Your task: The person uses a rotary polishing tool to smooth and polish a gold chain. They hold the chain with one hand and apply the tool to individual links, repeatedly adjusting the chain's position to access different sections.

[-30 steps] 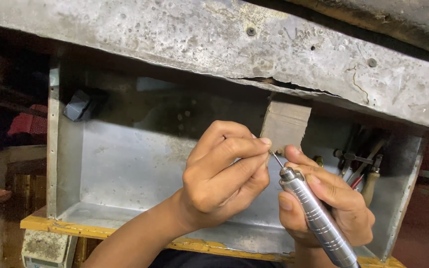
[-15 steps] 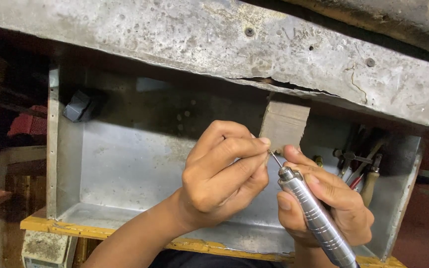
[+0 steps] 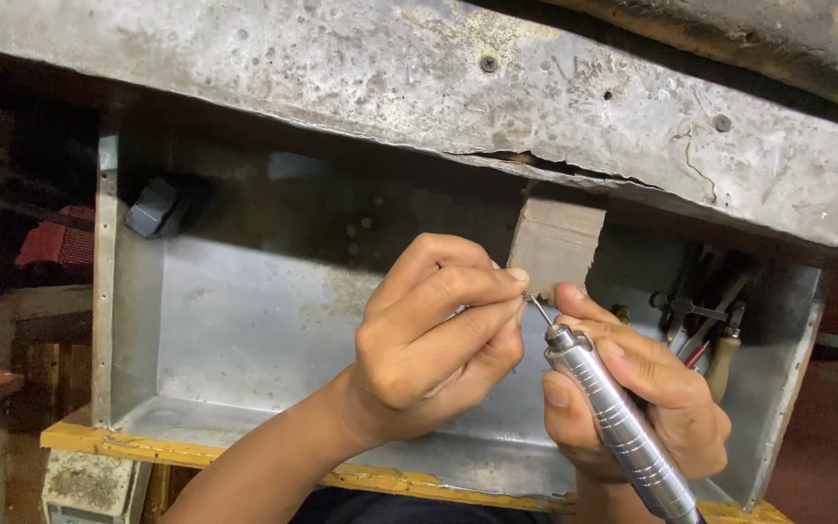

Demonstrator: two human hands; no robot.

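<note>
A worn, pitted grey worktop (image 3: 419,68) runs across the top of the view, and below its front edge hangs a sheet-metal tray (image 3: 244,330) with a yellow wooden strip along its near edge.

The left hand's (image 3: 438,344) fingers (image 3: 458,286) are pinched narrow, thumb against forefinger, on something too small to make out, held just under a wooden peg (image 3: 555,243) that juts down from the worktop's edge. The thin bit (image 3: 539,311) of a rotary tool touches that pinch. The right hand (image 3: 632,398) has its fingers wrapped around the tool's ribbed silver handpiece (image 3: 613,422), thumb on the near side, with the handpiece slanting down towards the tray's right near corner. The two hands are just beside each other, near the middle of the tray and above its floor.

In the tray's right far corner stand several hand tools (image 3: 705,325), some with wooden handles and one with red. At the tray's left wall, near the top, sits a dark grey block (image 3: 152,209). Left of the tray, something red (image 3: 55,243) lies in shadow.
</note>
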